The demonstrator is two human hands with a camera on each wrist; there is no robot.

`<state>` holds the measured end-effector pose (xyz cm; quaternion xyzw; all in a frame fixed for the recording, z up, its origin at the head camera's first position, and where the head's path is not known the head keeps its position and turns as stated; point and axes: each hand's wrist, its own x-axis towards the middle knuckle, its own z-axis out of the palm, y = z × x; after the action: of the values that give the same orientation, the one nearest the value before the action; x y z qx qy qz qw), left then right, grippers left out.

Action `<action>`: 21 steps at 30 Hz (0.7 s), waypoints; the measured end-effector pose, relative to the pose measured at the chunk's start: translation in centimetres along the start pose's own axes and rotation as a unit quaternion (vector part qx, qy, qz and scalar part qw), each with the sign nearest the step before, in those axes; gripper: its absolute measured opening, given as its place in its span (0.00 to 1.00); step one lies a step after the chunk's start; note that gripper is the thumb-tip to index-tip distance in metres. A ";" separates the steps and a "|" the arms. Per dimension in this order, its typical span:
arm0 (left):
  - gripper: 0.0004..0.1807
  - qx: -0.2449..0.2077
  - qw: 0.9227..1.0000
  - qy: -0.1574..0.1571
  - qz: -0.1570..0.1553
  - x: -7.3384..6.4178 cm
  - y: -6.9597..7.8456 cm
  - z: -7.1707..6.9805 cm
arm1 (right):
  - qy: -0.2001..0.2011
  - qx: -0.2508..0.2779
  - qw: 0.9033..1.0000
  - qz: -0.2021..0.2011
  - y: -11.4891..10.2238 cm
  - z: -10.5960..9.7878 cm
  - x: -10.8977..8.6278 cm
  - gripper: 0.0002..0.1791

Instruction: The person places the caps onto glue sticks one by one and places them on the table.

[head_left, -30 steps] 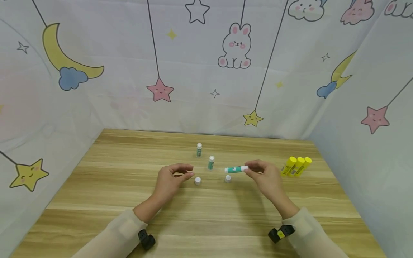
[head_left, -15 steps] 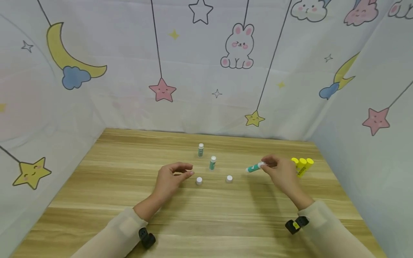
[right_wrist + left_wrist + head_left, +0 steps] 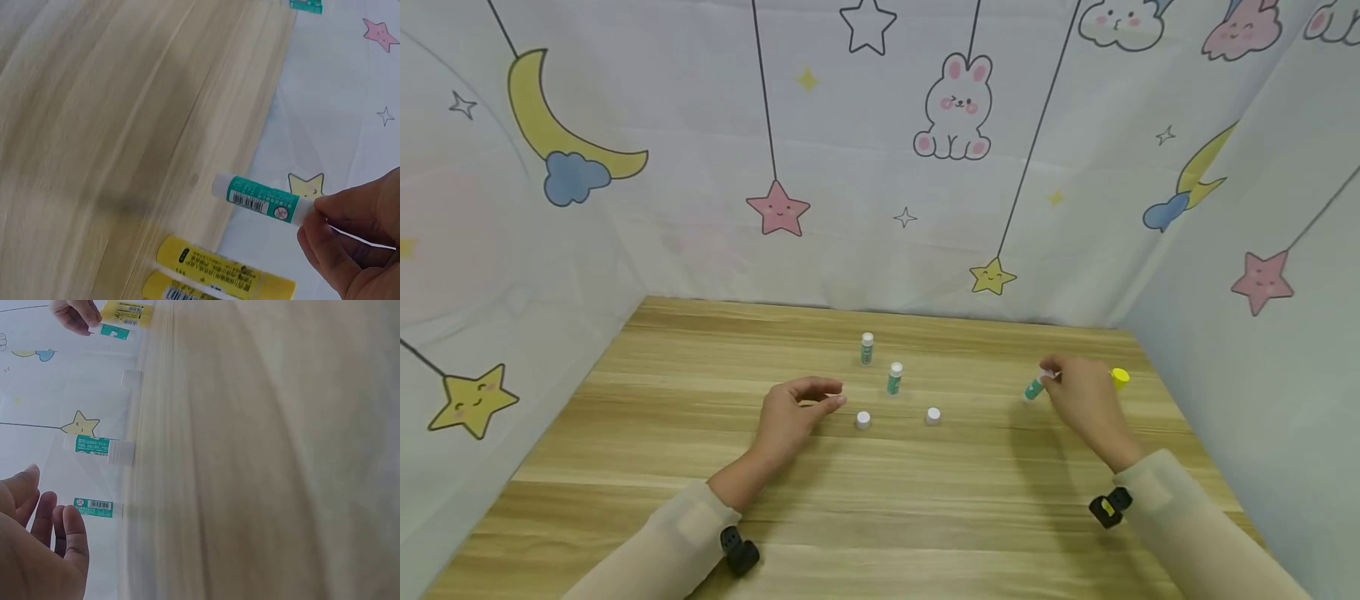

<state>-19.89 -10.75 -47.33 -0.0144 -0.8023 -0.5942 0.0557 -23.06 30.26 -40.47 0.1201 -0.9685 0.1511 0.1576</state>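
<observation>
My right hand pinches a green-and-white glue stick by its white top end. The stick leans a little in the head view, its lower end close to the tabletop. Beside it stand yellow glue sticks, mostly behind the right hand in the head view, where one yellow top shows. My left hand hovers with fingers loosely bent and holds nothing. Nearest to it is a white cap on the table. Two more green glue sticks stand upright, one nearer and one farther back.
Another white cap lies on the wooden table between the hands. A white cloth printed with stars, moons and a rabbit hangs behind the table and along its sides.
My right hand has carried the green glue stick rightward, toward the yellow glue sticks, and now covers most of them. The stick has tipped from nearly level to steeper. My left hand has barely moved.
</observation>
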 end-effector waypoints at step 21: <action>0.13 0.021 1.000 0.000 -0.013 -0.1 -0.1 -0.1 | -0.037 -0.005 0.999 0.032 1.2 -0.1 0.0 0.10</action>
<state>-19.78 -10.87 -47.44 -0.0025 -0.8147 -0.5778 0.0483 -23.35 31.40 -40.68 0.0938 -0.9777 0.1469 0.1169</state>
